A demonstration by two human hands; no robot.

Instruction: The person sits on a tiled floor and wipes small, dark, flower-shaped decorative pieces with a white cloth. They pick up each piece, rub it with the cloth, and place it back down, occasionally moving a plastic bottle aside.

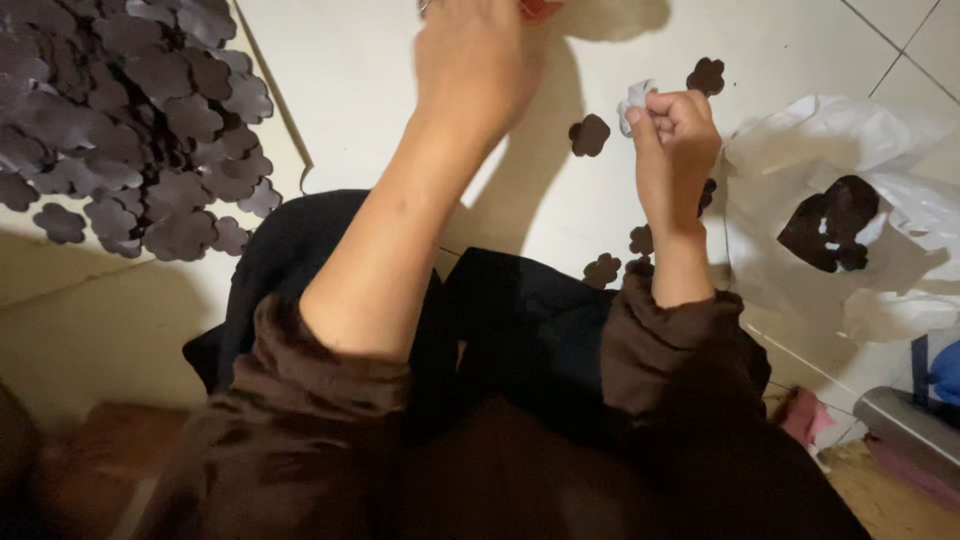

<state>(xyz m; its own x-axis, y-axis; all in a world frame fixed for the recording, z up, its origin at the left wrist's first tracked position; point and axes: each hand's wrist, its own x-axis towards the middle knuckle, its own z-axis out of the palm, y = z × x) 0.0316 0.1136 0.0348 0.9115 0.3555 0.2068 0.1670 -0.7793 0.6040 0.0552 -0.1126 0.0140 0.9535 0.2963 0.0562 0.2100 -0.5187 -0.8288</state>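
Observation:
My right hand [675, 140] is closed around a small crumpled whitish-grey piece [634, 102], pinched between thumb and fingers above the pale tiled floor. My left hand [478, 55] reaches forward to the frame's top edge, fingers curled over something reddish [538, 8] that is mostly cut off. Loose dark brown flower-shaped cutouts [589, 135] lie on the floor around the right hand. Both arms wear dark brown sleeves pushed up.
A large heap of dark flower-shaped cutouts [130, 110] covers a pale sheet at the upper left. A white plastic bag [870, 210] holding more dark cutouts lies at the right. Black fabric [520, 330] covers my lap. A blue and metal object [925, 400] sits at the lower right.

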